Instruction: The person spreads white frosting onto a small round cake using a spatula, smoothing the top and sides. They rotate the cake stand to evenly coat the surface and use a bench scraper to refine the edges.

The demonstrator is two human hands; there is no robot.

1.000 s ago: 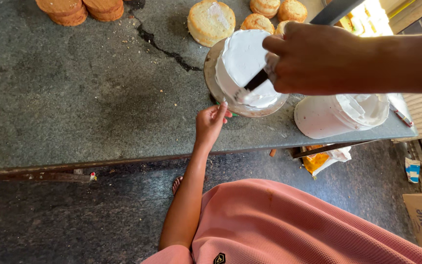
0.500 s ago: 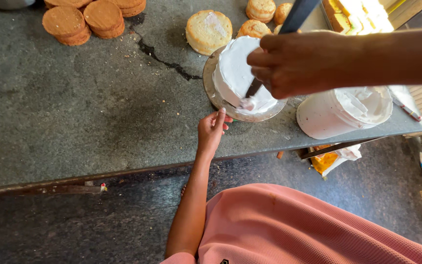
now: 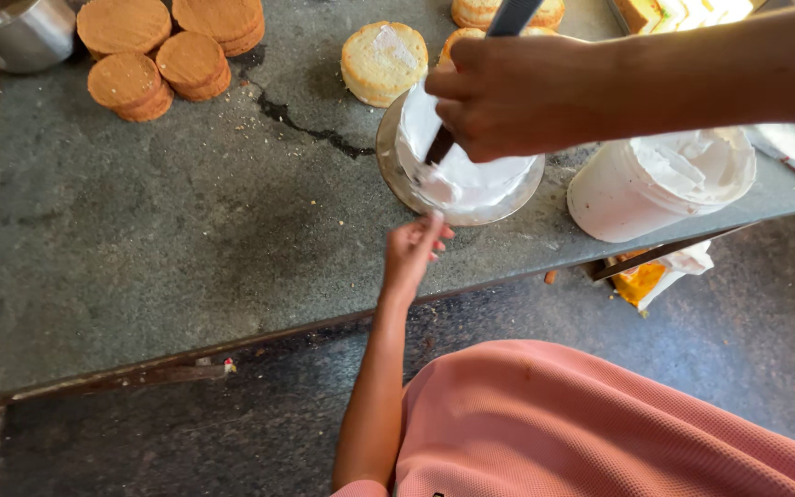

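Observation:
A cake covered in white cream (image 3: 471, 179) sits on a round metal stand (image 3: 390, 164) on the grey stone counter (image 3: 186, 230). My right hand (image 3: 499, 92) is above the cake, closed around a dark-handled spatula (image 3: 438, 147). The spatula's blade rests against the cream on the cake's left side. My left hand (image 3: 411, 253) reaches up from below with its fingers loosely apart. Its fingertips touch the stand's near rim and it holds nothing.
A white bucket of cream (image 3: 664, 179) stands right of the cake near the counter edge. Brown sponge rounds (image 3: 126, 78) are stacked at the far left by a steel pot (image 3: 16, 32). A pale sponge round (image 3: 384, 60) lies behind the stand. A crack (image 3: 305, 124) crosses the counter.
My right hand has moved left across the cake with the spatula. My left hand has stayed at the stand's rim. The view has shifted, showing more of the counter's left side.

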